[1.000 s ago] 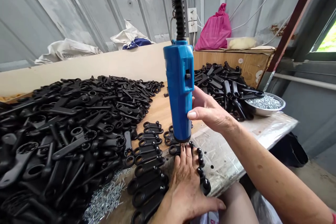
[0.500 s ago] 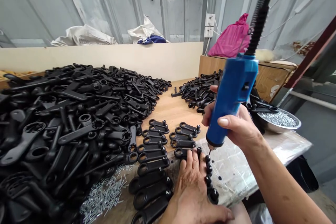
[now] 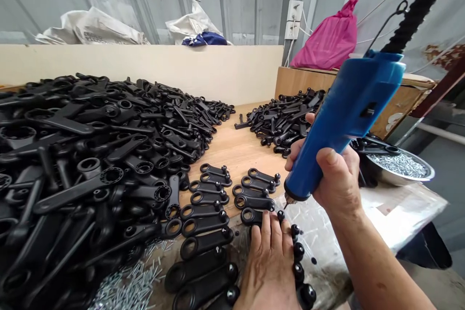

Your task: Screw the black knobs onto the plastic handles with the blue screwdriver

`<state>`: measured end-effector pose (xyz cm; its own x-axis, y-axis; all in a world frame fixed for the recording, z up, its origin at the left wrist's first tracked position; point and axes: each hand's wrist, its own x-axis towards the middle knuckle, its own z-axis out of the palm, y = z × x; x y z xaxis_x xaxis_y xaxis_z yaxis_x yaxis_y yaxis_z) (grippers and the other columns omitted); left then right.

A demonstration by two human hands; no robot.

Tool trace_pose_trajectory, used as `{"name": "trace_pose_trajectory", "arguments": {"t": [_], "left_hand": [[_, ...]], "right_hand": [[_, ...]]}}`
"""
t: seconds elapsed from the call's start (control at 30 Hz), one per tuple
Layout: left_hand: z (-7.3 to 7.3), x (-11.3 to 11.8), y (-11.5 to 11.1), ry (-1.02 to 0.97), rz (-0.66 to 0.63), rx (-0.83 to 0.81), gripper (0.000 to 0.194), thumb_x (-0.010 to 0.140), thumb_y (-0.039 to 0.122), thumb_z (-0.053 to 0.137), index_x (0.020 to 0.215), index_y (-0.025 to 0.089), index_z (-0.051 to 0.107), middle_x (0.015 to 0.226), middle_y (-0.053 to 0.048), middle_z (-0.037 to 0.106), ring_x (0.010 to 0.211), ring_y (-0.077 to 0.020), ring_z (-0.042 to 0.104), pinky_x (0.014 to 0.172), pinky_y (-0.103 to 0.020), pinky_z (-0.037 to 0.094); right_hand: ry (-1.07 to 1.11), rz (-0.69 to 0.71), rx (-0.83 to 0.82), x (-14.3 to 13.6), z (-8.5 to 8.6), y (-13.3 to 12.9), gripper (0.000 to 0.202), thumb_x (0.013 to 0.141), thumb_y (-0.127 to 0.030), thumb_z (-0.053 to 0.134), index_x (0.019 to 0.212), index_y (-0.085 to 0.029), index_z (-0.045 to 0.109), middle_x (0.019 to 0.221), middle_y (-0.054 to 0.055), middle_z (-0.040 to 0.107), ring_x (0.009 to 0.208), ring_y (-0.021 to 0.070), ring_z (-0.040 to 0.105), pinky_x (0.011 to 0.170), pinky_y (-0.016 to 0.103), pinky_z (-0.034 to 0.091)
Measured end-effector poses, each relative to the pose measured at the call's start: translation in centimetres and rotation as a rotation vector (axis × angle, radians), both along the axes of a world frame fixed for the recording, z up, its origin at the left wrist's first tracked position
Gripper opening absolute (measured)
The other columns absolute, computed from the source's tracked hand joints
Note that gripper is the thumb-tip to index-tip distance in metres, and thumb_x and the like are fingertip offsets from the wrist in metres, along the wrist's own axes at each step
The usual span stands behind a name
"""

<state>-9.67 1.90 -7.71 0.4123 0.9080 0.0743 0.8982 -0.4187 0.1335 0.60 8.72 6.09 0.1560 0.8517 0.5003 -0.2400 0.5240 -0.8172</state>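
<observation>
Your right hand (image 3: 339,184) grasps the tilted blue driver (image 3: 337,116); your left hand (image 3: 271,269), fingers outstretched, covers black levers (image 3: 252,216) near the desk's (image 3: 410,203) front edge.

It is a workshop: a counter (image 3: 232,143) bears black parts (image 3: 78,191) heaped at nine o'clock; a driver (image 3: 341,116) and a bowl (image 3: 388,175) of fasteners (image 3: 401,164) show at three, a ribbed metal wall (image 3: 240,5) at twelve.

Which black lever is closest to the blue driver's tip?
The farthest-back lever partly under the left hand: its knob sits right by the tip; no other knob is as close.
</observation>
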Motion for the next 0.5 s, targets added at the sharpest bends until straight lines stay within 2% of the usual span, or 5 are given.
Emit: {"name": "trace_pose_trajectory", "arguments": {"t": [0.13, 0.3, 0.37, 0.5], "left_hand": [[0.2, 0.2, -0.5, -0.022, 0.023, -0.013, 0.046, 0.095, 0.021, 0.033, 0.14, 0.013, 0.042, 0.146, -0.017, 0.036, 0.136, -0.039, 0.028, 0.104, -0.057, 0.036], [0.5, 0.1, -0.8, -0.026, 0.04, -0.033, 0.047, 0.093, 0.018, 0.034, 0.139, 0.016, 0.043, 0.147, -0.014, 0.035, 0.136, -0.0396, 0.027, 0.104, -0.061, 0.032], [0.6, -0.2, -0.8, -0.025, 0.031, -0.038, 0.048, 0.093, 0.027, 0.041, 0.14, 0.017, 0.043, 0.147, -0.014, 0.036, 0.136, -0.0409, 0.026, 0.106, -0.062, 0.026], [0.5, -0.8, -0.6, -0.029, -0.019, -0.04, 0.07, 0.084, 0.049, 0.055, 0.143, 0.016, 0.038, 0.147, -0.015, 0.037, 0.137, -0.0447, 0.021, 0.11, -0.064, 0.012]], "right_hand": [[0.029, -0.003, 0.002, 0.0, -0.3, 0.1, 0.047, 0.058, -0.06, 0.076, 0.079, -0.022, 0.058, 0.067, 0.0, 0.062, 0.052, 0.016, 0.059, 0.041, 0.027, 0.048], [0.041, -0.075, 0.026, 0.9, -0.3, -0.5, 0.068, 0.054, -0.069, 0.073, 0.101, -0.022, 0.058, 0.062, -0.001, 0.062, 0.049, 0.0171, 0.057, 0.039, 0.026, 0.043], [0.047, -0.075, 0.018, 1.4, -0.3, -0.8, 0.072, 0.053, -0.071, 0.072, 0.105, -0.022, 0.057, 0.061, -0.001, 0.062, 0.047, 0.0174, 0.057, 0.037, 0.026, 0.042], [0.118, -0.04, -0.021, 2.1, -0.3, -1.4, 0.077, 0.047, -0.07, 0.076, 0.103, -0.021, 0.056, 0.061, -0.001, 0.061, 0.047, 0.0179, 0.059, 0.038, 0.027, 0.045]]}}
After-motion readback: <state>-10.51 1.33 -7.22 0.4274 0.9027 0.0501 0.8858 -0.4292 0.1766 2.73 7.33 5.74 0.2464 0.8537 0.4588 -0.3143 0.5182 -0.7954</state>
